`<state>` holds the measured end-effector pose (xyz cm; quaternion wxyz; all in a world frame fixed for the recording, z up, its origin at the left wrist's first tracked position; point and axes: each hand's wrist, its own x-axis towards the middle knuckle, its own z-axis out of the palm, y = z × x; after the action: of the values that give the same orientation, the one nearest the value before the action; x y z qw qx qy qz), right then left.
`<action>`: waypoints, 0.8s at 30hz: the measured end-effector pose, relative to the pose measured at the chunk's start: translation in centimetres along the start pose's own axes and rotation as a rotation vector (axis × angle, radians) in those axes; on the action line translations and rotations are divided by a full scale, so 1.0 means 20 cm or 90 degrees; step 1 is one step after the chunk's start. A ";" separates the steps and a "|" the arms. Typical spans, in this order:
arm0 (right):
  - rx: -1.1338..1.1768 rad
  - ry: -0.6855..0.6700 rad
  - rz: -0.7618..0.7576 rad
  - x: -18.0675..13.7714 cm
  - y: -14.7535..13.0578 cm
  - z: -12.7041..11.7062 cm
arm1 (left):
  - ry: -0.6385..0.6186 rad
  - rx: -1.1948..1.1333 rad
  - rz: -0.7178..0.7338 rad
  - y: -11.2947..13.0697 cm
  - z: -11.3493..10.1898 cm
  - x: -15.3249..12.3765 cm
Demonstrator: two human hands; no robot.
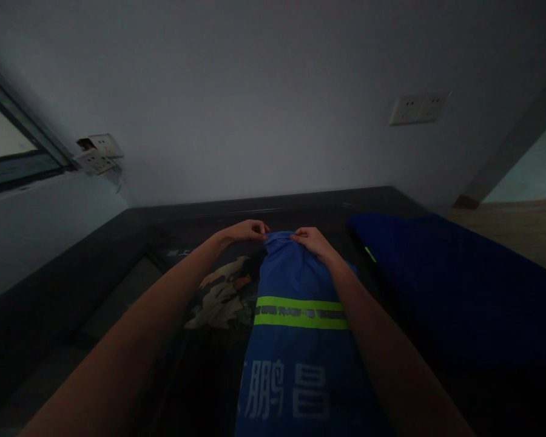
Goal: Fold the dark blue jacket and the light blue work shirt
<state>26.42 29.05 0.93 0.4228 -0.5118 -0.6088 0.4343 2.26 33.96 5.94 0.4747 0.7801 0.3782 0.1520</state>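
Note:
A blue work jacket [291, 279] lies lengthwise on a dark surface, its far end drawn narrow. Across it runs a yellow-green band with a worn grey strip, and white characters are printed nearer to me. My left hand [250, 230] pinches the far left corner of the cloth. At the far right corner, my right hand [313, 240] grips the same edge between thumb and fingers. The right forearm covers part of the jacket's right side. Just left of the jacket lies a camouflage-patterned cloth [222, 294].
A darker blue garment [437, 273] rests to the right. The dark tabletop [264, 206] ends at a pale wall with a double socket [418, 108]. More sockets [95, 159] hang loose by the window at left. Wooden floor [519, 227] shows at far right.

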 end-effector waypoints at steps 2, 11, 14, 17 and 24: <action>0.000 -0.001 0.001 0.00 0.00 0.00 | 0.031 0.024 0.018 0.03 0.01 0.01; 0.032 -0.031 -0.007 -0.02 -0.01 -0.02 | -0.053 0.203 0.043 0.08 0.01 0.04; 0.038 -0.041 -0.024 -0.02 -0.02 -0.03 | -0.070 0.246 0.043 0.09 -0.01 0.04; 0.048 -0.046 -0.027 -0.02 -0.03 -0.04 | -0.038 0.231 0.049 0.09 0.00 0.04; 0.096 -0.050 -0.017 -0.02 -0.05 -0.05 | 0.009 0.065 0.059 0.14 0.04 0.03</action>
<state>27.20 28.58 2.06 0.4417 -0.4526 -0.5976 0.4930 4.45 33.14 7.77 0.4242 0.8190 0.3520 0.1597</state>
